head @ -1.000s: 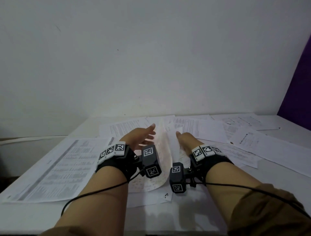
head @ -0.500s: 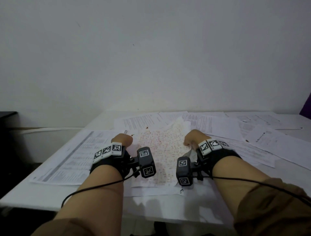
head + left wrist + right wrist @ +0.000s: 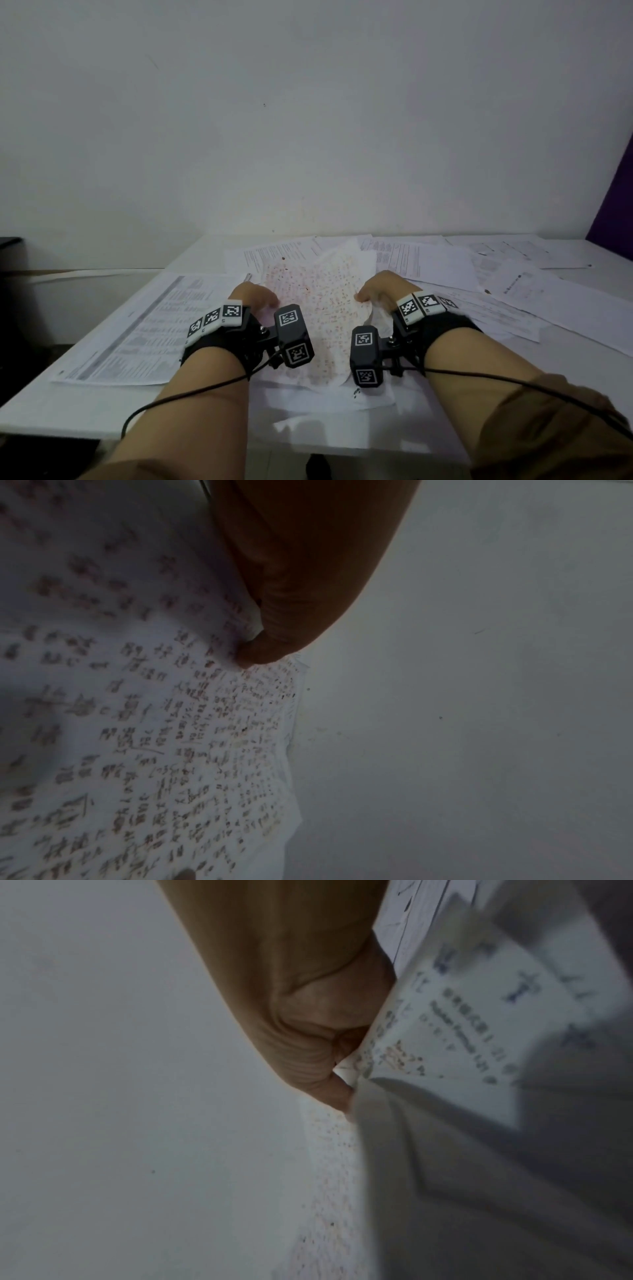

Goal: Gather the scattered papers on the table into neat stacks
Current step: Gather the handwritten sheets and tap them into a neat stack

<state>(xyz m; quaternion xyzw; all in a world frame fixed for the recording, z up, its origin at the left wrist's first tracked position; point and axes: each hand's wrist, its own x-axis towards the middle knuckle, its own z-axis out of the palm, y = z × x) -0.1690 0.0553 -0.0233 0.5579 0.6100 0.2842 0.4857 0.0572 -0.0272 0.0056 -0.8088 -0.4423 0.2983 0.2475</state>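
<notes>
Left fingers: curled; thumb [image 3: 253, 653] pinches the left edge of the handwritten sheets [image 3: 318, 308].
Right fingers: curled; thumb [image 3: 329, 1085] pinches the right edge of the same sheets, printed pages bunched behind the hand.
Left hand [image 3: 253, 296]: at the sheets' left edge, wrist toward the table's near edge.
Right hand [image 3: 380, 289]: at the sheets' right edge, level with the left hand.
Handwritten sheets: red-brown writing, at least 2 layers, held between both hands over the middle of the table [image 3: 85, 407]; far end bowed, near end resting on white pages by the near edge.
Large printed sheet [image 3: 147, 325]: flat along the table's left edge, just beside the left hand.
Printed pages [image 3: 424, 260]: overlapping, spread from the far edge toward the right edge.
Open room: bare strip at the near-left corner; bare band along the far edge by the wall [image 3: 308, 120].
Purple panel [image 3: 616, 198]: upright, beyond the far-right corner.
</notes>
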